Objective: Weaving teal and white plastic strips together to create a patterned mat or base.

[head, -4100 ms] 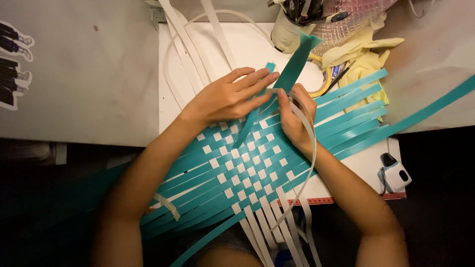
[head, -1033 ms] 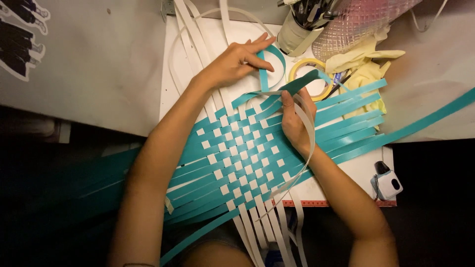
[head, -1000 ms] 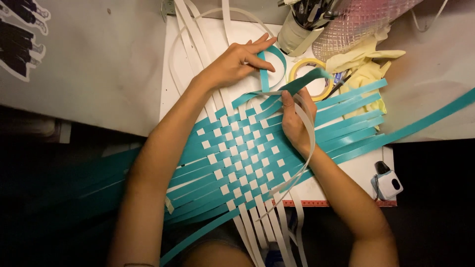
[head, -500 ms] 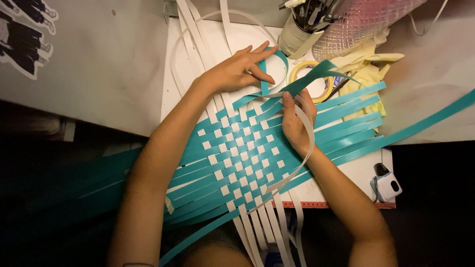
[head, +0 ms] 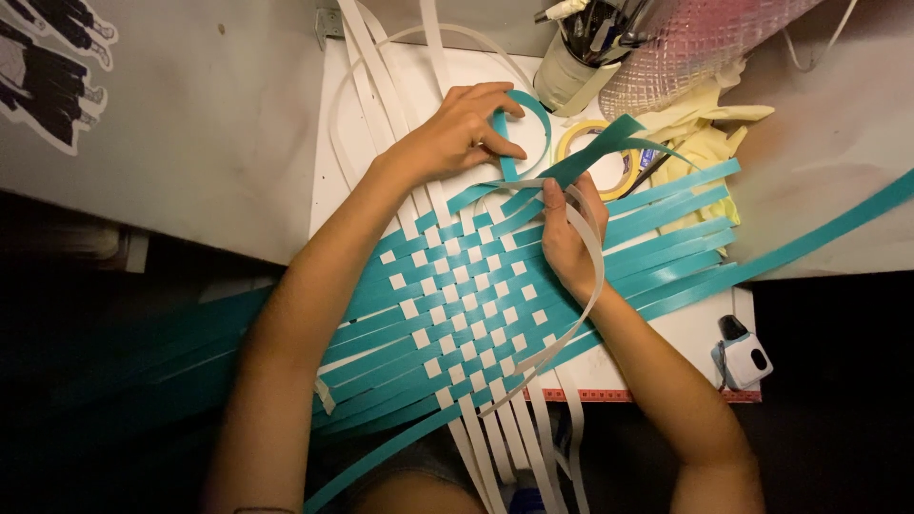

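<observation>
On the white table lies a teal-and-white woven mat, where the left hand has its grip pinched on a curled teal strip at the far edge while the right hand clamps a white strip looping over the weave.

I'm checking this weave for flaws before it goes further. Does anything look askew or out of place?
One white strip bows up in a loose arc over the right hand instead of lying flat in the woven mat. A teal strip curls into a loop at the left hand. No visible damage.
</observation>
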